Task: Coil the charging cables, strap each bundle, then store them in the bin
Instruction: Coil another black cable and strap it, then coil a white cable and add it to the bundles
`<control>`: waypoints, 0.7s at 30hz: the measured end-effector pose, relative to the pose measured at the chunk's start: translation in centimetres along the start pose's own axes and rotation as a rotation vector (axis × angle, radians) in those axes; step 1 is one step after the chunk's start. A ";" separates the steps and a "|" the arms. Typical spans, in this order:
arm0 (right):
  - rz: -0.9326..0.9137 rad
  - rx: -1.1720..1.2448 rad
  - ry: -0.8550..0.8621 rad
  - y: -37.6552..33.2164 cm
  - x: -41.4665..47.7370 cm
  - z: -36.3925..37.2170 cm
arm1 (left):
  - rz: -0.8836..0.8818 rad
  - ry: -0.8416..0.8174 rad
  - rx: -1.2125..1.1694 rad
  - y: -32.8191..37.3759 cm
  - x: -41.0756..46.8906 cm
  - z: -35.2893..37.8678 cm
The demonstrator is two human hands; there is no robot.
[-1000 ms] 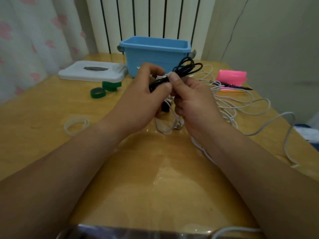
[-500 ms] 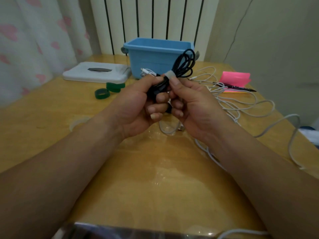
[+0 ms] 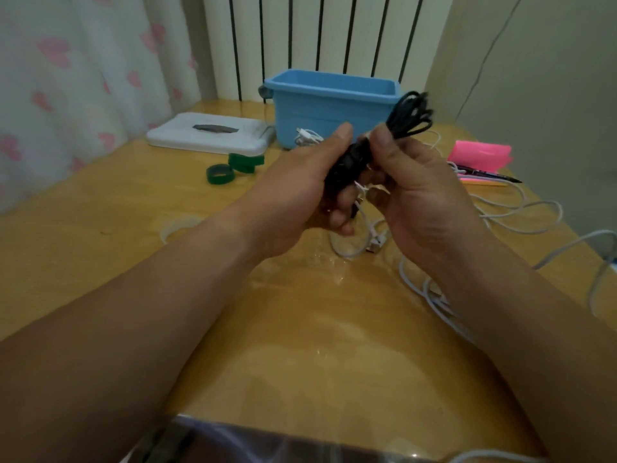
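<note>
Black cable bundle (image 3: 409, 116), loops bunched

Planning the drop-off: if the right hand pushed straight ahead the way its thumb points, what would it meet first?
Most likely the blue bin: the right hand, holding the black cable bundle, faces its front wall, though depth is unclear.

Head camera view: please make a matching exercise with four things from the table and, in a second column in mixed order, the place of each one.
Things:
1. black cable bundle
2. blue bin
3. green strap rolls
4. pink pad

Places:
A. on the table, just in front of the white lid
B. at the right side of the table, with a pen in front of it
C. held between the left hand and the right hand
D. at the back of the table, before the radiator

Pairs: 1-C, 2-D, 3-A, 4-B
</note>
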State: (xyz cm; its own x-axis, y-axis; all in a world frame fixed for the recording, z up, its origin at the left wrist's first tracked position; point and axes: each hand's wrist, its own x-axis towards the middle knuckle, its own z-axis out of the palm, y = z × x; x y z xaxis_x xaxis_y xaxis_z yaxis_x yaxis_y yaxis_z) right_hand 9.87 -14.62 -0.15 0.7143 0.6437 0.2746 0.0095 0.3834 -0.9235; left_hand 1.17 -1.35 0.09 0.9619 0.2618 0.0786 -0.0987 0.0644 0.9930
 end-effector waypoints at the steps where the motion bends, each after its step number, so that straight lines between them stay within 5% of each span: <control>1: -0.025 -0.021 0.060 0.0 0.3 -0.5 | 0.011 0.113 0.049 0.0 0.5 -0.4; 6: -0.079 -0.128 0.323 0.0 1.9 -3.3 | 0.168 0.553 0.291 -0.3 2.2 -3.1; 11: -0.116 -0.368 0.291 0.5 1.4 -2.9 | 0.283 0.650 0.491 -1.5 2.5 -3.6; 21: 0.026 -1.036 0.120 -3.6 4.3 -0.1 | 0.342 0.786 0.395 -0.8 2.5 -4.3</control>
State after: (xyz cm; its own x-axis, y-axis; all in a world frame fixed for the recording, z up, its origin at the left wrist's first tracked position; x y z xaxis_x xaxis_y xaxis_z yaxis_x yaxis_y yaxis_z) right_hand 12.95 -13.26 4.30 0.7873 0.5519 0.2749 0.5482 -0.4225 -0.7218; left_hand 2.51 3.42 -0.86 0.4352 0.7897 0.4325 -0.1117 -0.4293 0.8962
